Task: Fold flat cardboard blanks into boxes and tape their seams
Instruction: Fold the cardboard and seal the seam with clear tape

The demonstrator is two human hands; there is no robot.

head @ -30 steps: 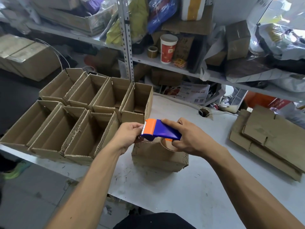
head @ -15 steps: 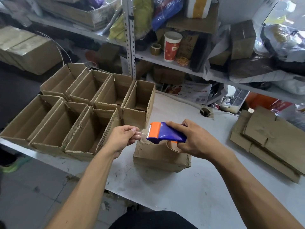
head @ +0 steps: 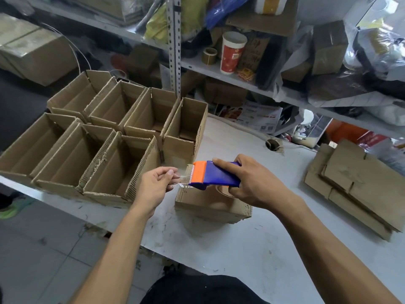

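A blue and orange tape dispenser (head: pixel 215 176) is gripped by my right hand (head: pixel 249 179) just above a folded cardboard box (head: pixel 210 204) on the white table (head: pixel 252 244). My left hand (head: pixel 154 186) pinches the free end of the clear tape (head: pixel 180 177), stretched a short way left from the dispenser's orange blade. The box's top seam is mostly hidden under the dispenser and my right hand. A stack of flat cardboard blanks (head: pixel 355 183) lies at the right of the table.
Several open, upright boxes (head: pixel 109 132) stand in two rows at the table's left, the nearest (head: pixel 186 137) just behind the dispenser. Cluttered metal shelves (head: pixel 219 69) rise behind, with a paper cup (head: pixel 232 52) and a tape roll (head: pixel 209 55). The table's near-left edge (head: pixel 72 205) drops to the floor.
My left hand has pulled away to the left from the dispenser, drawing out a short strip of clear tape. The right hand and dispenser have stayed above the box.
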